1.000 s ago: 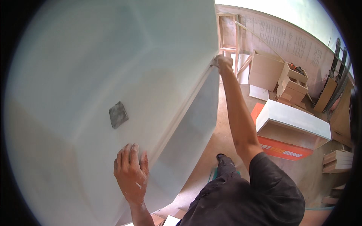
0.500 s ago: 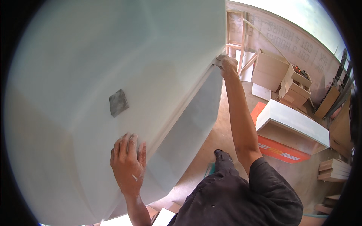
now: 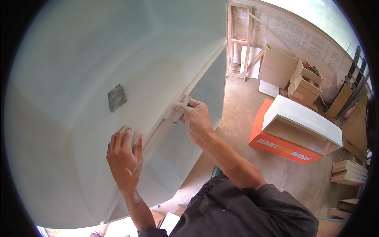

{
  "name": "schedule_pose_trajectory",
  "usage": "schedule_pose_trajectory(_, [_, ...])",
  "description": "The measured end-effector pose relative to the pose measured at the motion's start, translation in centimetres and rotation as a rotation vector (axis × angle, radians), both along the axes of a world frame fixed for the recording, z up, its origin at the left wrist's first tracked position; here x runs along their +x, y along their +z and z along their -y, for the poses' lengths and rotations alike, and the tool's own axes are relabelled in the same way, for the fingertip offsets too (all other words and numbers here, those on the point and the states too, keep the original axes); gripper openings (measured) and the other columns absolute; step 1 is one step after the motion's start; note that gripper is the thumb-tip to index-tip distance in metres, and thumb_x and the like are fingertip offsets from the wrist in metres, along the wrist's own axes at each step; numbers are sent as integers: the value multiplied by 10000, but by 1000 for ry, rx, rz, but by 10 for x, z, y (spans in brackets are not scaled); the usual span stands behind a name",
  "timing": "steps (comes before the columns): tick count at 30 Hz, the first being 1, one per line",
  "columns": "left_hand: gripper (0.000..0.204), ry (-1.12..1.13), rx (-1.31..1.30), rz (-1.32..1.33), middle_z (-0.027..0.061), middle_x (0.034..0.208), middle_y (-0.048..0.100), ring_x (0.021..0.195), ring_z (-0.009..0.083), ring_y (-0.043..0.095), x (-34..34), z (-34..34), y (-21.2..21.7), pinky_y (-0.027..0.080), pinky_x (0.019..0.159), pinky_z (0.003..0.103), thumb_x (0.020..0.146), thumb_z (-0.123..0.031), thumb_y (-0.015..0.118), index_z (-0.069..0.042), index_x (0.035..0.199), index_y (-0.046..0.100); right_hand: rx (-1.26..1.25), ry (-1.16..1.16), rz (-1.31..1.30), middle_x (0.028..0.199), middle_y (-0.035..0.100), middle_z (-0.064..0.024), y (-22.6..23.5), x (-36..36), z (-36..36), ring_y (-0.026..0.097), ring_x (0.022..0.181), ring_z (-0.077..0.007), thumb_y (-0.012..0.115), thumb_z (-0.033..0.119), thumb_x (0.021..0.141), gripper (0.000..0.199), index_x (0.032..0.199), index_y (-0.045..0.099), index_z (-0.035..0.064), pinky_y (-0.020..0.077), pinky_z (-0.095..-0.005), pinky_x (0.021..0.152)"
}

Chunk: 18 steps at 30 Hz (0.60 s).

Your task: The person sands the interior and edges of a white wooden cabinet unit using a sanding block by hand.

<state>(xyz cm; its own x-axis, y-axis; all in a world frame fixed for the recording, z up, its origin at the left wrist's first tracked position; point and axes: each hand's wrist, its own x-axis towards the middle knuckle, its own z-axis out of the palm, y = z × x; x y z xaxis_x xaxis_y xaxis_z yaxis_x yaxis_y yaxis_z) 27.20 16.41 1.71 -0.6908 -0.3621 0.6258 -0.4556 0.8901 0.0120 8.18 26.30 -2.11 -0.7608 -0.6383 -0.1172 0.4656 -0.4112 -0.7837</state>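
Your right hand (image 3: 196, 119) clamps a dusty grey pad (image 3: 172, 115), perhaps abrasive paper, at the smooth panel (image 3: 158, 71)'s right edge; your left hand (image 3: 124, 154) lies flat, fingers loosely apart, near a squarish grey sheet (image 3: 117, 98).

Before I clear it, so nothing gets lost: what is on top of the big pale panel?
A grey square sheet, probably sandpaper, and the left hand rest on the panel; the right hand holds a pale block at the panel's edge. The surface beneath these is hidden.
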Motion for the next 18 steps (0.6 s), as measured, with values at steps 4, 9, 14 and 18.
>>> schedule_pose_trajectory(4, [273, 16, 48, -12, 147, 1150, 716, 1084, 325, 682, 1, -2, 2, 555, 933, 407, 969, -237, 682, -29, 1143, 711, 6, 86, 18, 1094, 679, -172, 3, -23, -6, 683, 981, -216, 603, 39, 978, 265, 1164, 628, -148, 575, -336, 913])
schedule_pose_trajectory(9, [281, 36, 61, -20, 145, 1138, 724, 1086, 327, 683, 3, 1, -1, 554, 926, 430, 971, -258, 681, -33, 1135, 718, -13, 154, 65, 1093, 683, -188, 5, -33, -13, 690, 975, -211, 599, 40, 979, 267, 1161, 624, -154, 585, -307, 877])
schedule_pose_trajectory(14, [267, -183, 14, -265, 145, 994, 731, 929, 283, 705, 7, -6, -4, 565, 808, 401, 1011, -250, 627, 0, 1040, 716, 15, 264, 107, 1073, 686, -182, 10, -31, -19, 700, 958, -230, 562, 44, 989, 253, 1149, 632, -138, 587, -339, 913])
schedule_pose_trajectory(18, [267, -237, 211, -512, 131, 841, 733, 747, 268, 717, -6, -51, -34, 562, 674, 361, 992, -263, 632, -9, 982, 712, -3, 427, 98, 1105, 692, -180, 9, -26, -20, 707, 952, -222, 600, 85, 991, 271, 1165, 641, -119, 586, -311, 894])
